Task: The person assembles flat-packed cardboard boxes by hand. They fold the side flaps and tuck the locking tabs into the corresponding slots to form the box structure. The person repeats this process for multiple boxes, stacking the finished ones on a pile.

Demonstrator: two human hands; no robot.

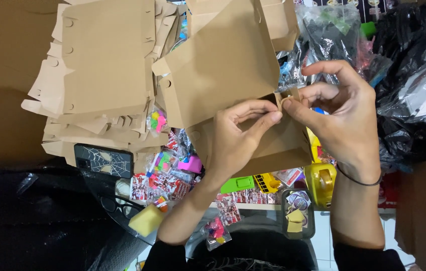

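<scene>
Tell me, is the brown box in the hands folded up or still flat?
Partly folded: the box has bent panels, and both hands pinch its corner tab.

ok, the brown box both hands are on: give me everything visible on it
The brown cardboard box is plain kraft board, unprinted, partly folded up. A broad flat panel faces the camera, tilted, with small tabs on its left edge. At its right corner, the left hand and right hand pinch a small flap together with fingertips. Its lower panel runs down behind the left hand. It is held above a clutter of small colourful toys and stickers, beside a stack of flat box blanks.
</scene>
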